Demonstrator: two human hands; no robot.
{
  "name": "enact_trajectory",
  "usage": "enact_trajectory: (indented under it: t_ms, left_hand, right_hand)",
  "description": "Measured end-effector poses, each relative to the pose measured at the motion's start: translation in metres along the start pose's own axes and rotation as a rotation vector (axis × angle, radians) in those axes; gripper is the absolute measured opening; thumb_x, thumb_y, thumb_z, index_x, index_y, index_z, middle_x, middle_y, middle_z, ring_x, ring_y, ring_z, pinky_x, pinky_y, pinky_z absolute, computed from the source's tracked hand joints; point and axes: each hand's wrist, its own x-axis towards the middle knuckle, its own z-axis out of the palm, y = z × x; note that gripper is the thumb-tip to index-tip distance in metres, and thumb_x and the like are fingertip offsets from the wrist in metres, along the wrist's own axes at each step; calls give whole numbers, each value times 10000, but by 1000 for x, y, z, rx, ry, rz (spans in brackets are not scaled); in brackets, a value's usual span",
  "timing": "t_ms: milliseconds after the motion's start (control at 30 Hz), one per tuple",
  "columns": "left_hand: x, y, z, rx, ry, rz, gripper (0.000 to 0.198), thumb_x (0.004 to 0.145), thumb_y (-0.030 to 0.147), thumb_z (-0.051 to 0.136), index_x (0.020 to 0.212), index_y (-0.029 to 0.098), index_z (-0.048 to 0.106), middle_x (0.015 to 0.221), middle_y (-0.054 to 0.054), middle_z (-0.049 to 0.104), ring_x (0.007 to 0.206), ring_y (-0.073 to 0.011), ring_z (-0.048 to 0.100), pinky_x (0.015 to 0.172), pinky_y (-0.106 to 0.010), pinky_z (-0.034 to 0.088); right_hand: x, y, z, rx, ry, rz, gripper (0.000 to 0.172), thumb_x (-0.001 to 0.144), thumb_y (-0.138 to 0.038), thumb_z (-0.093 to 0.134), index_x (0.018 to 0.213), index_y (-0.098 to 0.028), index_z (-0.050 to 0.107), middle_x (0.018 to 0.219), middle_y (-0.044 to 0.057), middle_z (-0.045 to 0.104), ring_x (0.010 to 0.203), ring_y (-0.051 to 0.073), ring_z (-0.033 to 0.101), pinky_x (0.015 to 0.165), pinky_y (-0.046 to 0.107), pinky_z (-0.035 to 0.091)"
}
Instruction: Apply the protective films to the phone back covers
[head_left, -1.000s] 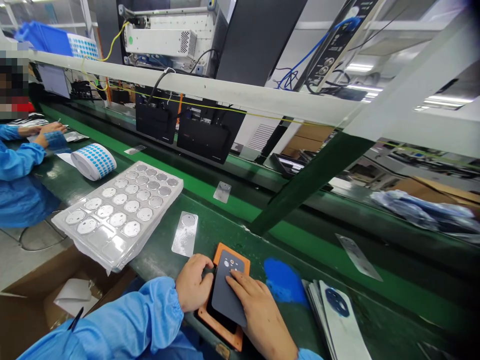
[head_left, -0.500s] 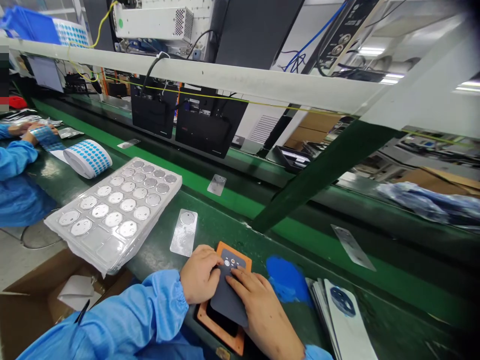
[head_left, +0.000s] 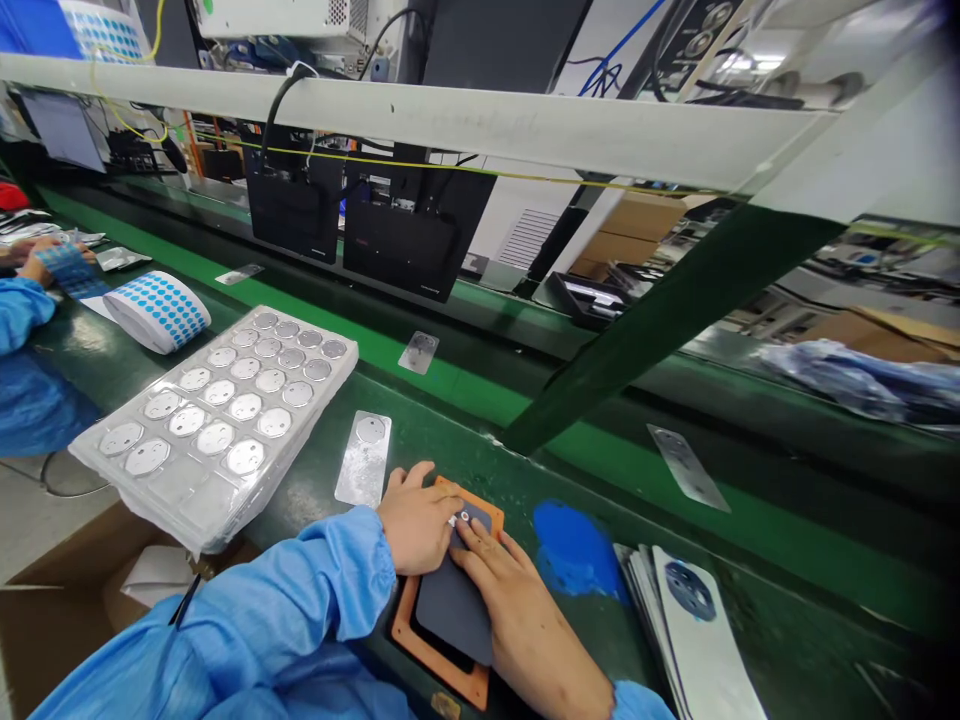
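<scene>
A dark grey phone back cover with small round camera openings lies in an orange frame on the green bench. Bent over the upper left part of the cover, my left hand is closed on its edge, fingertips at the camera openings; its thumb is hidden. My right hand lies along the right side with its fingers stretched flat on the cover, tips close to those of the left. A clear plastic card with a round disc lies just beyond my left hand.
A clear tray of round silver discs stands left, beside a roll of blue-dotted labels. Right are a blue patch and stacked pale phone back covers. A green post slants ahead. A co-worker's hand holds the label strip.
My left hand has moved up and right over the camera openings, its thumb now out of sight. The right hand stays on the cover, fingertips slightly higher. The camera view has shifted slightly.
</scene>
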Motion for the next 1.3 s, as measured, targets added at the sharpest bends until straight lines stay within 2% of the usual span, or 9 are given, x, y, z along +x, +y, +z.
enact_trajectory:
  t_ms: [200, 267, 333, 433, 633, 933, 1033, 1167, 1300]
  left_hand:
    - [-2, 0, 3, 59, -30, -22, 429, 928, 360, 466, 1341, 284, 553, 1416, -22, 560, 1311, -355, 330, 971, -623, 323]
    - [-2, -1, 3, 46, -35, -41, 428, 916, 394, 501, 1327, 297, 570, 1403, -20, 571, 1291, -349, 337, 967, -599, 328]
    - [-2, -1, 2, 32, -26, -64, 412, 898, 418, 541, 1293, 311, 596, 1378, -8, 590, 1280, -349, 338, 962, -585, 329]
    - [-1, -1, 0, 19, 9, -91, 356, 874, 438, 595, 1201, 305, 645, 1341, 6, 610, 1260, -346, 354, 950, -569, 330]
    - [-12, 0, -1, -42, 93, -158, 332, 778, 512, 722, 942, 228, 667, 1246, -40, 625, 1160, -323, 427, 914, -519, 358]
    - [-46, 8, 10, -175, 128, -209, 349, 706, 388, 809, 944, 223, 616, 1103, -45, 619, 1070, -281, 474, 921, -481, 389]
    - [-53, 12, 15, -208, 161, -215, 343, 729, 367, 792, 1009, 241, 638, 1095, -46, 634, 1063, -283, 480, 923, -485, 395]
    - [-57, 12, 19, -268, 203, -217, 332, 767, 411, 756, 1056, 265, 678, 1089, -46, 668, 1034, -285, 489, 924, -505, 393]
    - [-61, 16, 17, -292, 221, -209, 280, 816, 397, 699, 1068, 274, 710, 1110, -42, 689, 1054, -289, 483, 939, -523, 387]
  right_hand:
    - [-12, 26, -29, 355, -175, -47, 929, 637, -603, 771, 1431, -216, 484, 1553, 146, 354, 1436, 365, 308, 1154, 569, 286]
    - [1, 41, -43, 462, -107, 23, 779, 729, -649, 679, 1380, -244, 541, 1457, 119, 506, 1363, 326, 447, 1117, 512, 374]
    - [26, 51, -45, 410, 153, 213, 581, 880, -595, 519, 1336, -239, 571, 1366, 106, 595, 1292, 275, 532, 1092, 468, 414]
    - [74, 50, -22, 150, 417, 395, 473, 983, -436, 338, 1303, -178, 573, 1355, 130, 596, 1299, 241, 518, 1099, 439, 398]
    - [115, 36, 35, 42, 309, 353, 415, 998, -358, 323, 1231, -164, 607, 1306, 131, 622, 1342, 286, 453, 1123, 514, 296]
    - [109, 20, 25, -105, 375, 215, 355, 1002, -342, 365, 1150, -179, 642, 1277, 124, 630, 1294, 287, 463, 1123, 537, 239]
    - [97, 16, 14, -92, 446, 127, 325, 989, -320, 384, 1096, -174, 653, 1193, 110, 665, 1186, 243, 547, 1071, 442, 354]
    - [35, 20, 20, -66, 657, 360, 360, 945, -440, 454, 1012, -151, 657, 1089, 171, 671, 1078, 307, 593, 953, 471, 466]
    - [-42, 13, 60, -83, 428, 379, 328, 908, -495, 499, 874, -240, 702, 1065, 135, 690, 990, 344, 643, 839, 507, 537]
